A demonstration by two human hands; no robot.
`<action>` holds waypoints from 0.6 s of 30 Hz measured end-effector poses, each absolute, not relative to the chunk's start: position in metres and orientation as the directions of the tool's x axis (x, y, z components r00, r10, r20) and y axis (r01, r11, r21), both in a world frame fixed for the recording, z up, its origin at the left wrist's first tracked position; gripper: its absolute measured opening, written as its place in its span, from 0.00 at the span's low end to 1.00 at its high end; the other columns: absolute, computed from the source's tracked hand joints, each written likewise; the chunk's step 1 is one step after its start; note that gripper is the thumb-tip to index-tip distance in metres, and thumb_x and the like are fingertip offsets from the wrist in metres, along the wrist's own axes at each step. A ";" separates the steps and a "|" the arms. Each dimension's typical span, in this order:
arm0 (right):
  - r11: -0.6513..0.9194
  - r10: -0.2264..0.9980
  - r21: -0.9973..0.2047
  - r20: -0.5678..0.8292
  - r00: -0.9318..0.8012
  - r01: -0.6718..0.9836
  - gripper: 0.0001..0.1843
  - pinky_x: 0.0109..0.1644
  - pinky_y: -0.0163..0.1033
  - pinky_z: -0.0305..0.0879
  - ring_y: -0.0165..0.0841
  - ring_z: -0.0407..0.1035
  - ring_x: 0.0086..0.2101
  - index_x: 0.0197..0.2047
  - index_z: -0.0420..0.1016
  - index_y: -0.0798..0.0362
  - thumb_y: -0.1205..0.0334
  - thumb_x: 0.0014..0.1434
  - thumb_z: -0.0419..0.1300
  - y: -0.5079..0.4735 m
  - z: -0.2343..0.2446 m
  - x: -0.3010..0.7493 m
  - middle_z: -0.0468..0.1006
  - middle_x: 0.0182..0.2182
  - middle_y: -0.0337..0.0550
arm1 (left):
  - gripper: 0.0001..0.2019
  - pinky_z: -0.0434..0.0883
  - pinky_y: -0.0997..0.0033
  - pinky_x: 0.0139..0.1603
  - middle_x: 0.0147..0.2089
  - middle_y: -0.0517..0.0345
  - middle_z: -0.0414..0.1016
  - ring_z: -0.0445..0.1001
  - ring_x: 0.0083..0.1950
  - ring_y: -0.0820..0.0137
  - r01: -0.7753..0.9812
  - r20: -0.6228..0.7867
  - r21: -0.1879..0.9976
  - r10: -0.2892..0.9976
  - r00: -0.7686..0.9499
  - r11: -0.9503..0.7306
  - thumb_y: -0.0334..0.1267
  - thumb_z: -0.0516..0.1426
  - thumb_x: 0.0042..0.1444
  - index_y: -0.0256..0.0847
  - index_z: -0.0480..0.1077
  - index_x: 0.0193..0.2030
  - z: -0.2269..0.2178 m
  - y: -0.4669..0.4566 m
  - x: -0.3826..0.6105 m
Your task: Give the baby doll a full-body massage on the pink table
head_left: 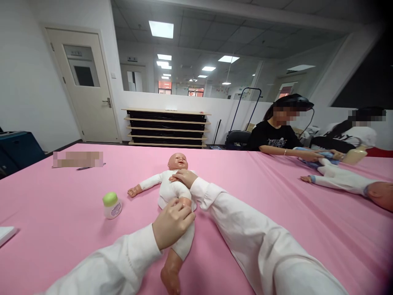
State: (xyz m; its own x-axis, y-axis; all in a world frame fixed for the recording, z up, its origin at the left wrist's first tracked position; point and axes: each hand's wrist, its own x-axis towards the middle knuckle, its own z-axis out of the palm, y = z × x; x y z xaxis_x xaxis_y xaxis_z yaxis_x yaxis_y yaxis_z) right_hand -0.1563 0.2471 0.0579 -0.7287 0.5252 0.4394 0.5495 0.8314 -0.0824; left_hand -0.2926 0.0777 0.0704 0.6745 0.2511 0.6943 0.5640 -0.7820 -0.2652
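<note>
A baby doll (167, 192) with a white cloth body lies on its back, its head pointing away from me. My left hand (173, 223) is closed on one of its legs, which is bent up toward the body. Skin-coloured plastic shows just above my knuckles. The other leg stretches toward me, ending in a bare foot (170, 274). My right hand (186, 178) curls over the doll's chest, its fingers on a small skin-coloured limb end that I cannot make out fully. One doll arm (150, 180) reaches out to the left.
Left of the doll stands a cream jar (112, 205) with a green lid on the pink tablecloth (76, 205). A pen (89, 167) lies farther back. To the right, a co-worker (278, 131) handles blue cloth near a second doll (346, 176) and a bottle (354, 155).
</note>
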 end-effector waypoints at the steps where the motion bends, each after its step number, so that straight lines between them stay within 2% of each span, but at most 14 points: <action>1: 0.828 0.529 -0.070 0.425 -0.735 0.556 0.09 0.48 0.40 0.65 0.35 0.69 0.41 0.41 0.74 0.56 0.66 0.59 0.55 0.248 0.054 -0.157 0.74 0.37 0.49 | 0.11 0.62 0.67 0.31 0.28 0.57 0.71 0.67 0.29 0.71 0.564 0.675 -0.277 0.260 0.690 -0.778 0.24 0.46 0.57 0.36 0.68 0.32 0.061 0.082 -0.288; 4: 0.828 0.545 -0.168 0.463 -0.699 0.535 0.08 0.46 0.40 0.66 0.35 0.69 0.39 0.38 0.75 0.56 0.64 0.59 0.56 0.249 0.054 -0.151 0.74 0.35 0.48 | 0.11 0.62 0.66 0.33 0.29 0.55 0.70 0.67 0.30 0.70 0.565 0.672 -0.282 0.261 0.693 -0.775 0.25 0.46 0.57 0.36 0.68 0.32 0.052 0.083 -0.287; 7: 0.807 0.580 -0.288 0.557 -0.595 0.516 0.10 0.47 0.40 0.66 0.34 0.69 0.39 0.40 0.74 0.57 0.63 0.59 0.54 0.245 0.065 -0.130 0.75 0.37 0.47 | 0.12 0.63 0.65 0.35 0.33 0.54 0.71 0.67 0.33 0.70 0.568 0.716 -0.204 0.274 0.642 -0.798 0.25 0.45 0.58 0.37 0.68 0.36 0.071 0.068 -0.303; 9: 0.753 0.639 -0.391 0.625 -0.448 0.529 0.12 0.48 0.42 0.65 0.34 0.69 0.41 0.44 0.73 0.56 0.63 0.59 0.52 0.240 0.069 -0.107 0.74 0.40 0.47 | 0.12 0.63 0.66 0.36 0.37 0.54 0.73 0.68 0.36 0.70 0.556 0.733 -0.139 0.293 0.614 -0.819 0.26 0.45 0.58 0.38 0.68 0.40 0.087 0.050 -0.323; 12: 0.601 0.767 -0.676 0.639 -0.068 0.427 0.15 0.51 0.43 0.65 0.35 0.66 0.46 0.47 0.70 0.53 0.61 0.56 0.55 0.231 0.059 -0.064 0.72 0.45 0.45 | 0.15 0.66 0.67 0.37 0.40 0.50 0.73 0.69 0.40 0.68 0.546 0.717 -0.086 0.329 0.615 -0.833 0.27 0.44 0.58 0.37 0.66 0.47 0.088 0.023 -0.358; 13: 0.530 0.805 -0.777 0.587 0.086 0.339 0.16 0.51 0.42 0.65 0.35 0.66 0.47 0.47 0.69 0.52 0.61 0.54 0.57 0.228 0.050 -0.050 0.71 0.47 0.44 | 0.15 0.66 0.67 0.37 0.40 0.49 0.73 0.70 0.40 0.67 0.550 0.705 -0.084 0.340 0.622 -0.831 0.30 0.44 0.59 0.37 0.65 0.49 0.080 0.015 -0.369; 15: 0.343 0.869 -0.937 0.343 0.357 0.067 0.17 0.49 0.41 0.67 0.35 0.66 0.48 0.45 0.68 0.52 0.61 0.51 0.60 0.224 0.029 -0.024 0.69 0.49 0.44 | 0.19 0.68 0.67 0.34 0.39 0.47 0.73 0.71 0.36 0.66 0.555 0.669 -0.096 0.360 0.651 -0.826 0.42 0.44 0.60 0.37 0.64 0.52 0.052 0.005 -0.387; 16: 0.244 0.882 -0.967 0.189 0.431 -0.076 0.16 0.47 0.41 0.68 0.35 0.67 0.47 0.43 0.67 0.53 0.61 0.50 0.60 0.222 0.018 -0.014 0.68 0.50 0.45 | 0.22 0.69 0.68 0.32 0.39 0.47 0.74 0.71 0.34 0.66 0.555 0.650 -0.098 0.369 0.664 -0.826 0.48 0.43 0.59 0.39 0.64 0.54 0.035 0.002 -0.394; 18: 0.087 0.885 -0.950 -0.064 0.460 -0.300 0.11 0.43 0.42 0.71 0.35 0.70 0.42 0.39 0.66 0.53 0.64 0.51 0.60 0.219 -0.002 0.000 0.70 0.48 0.47 | 0.21 0.70 0.71 0.30 0.39 0.51 0.75 0.73 0.32 0.68 0.603 0.635 -0.060 0.435 0.638 -0.795 0.50 0.46 0.58 0.46 0.64 0.55 0.002 -0.003 -0.403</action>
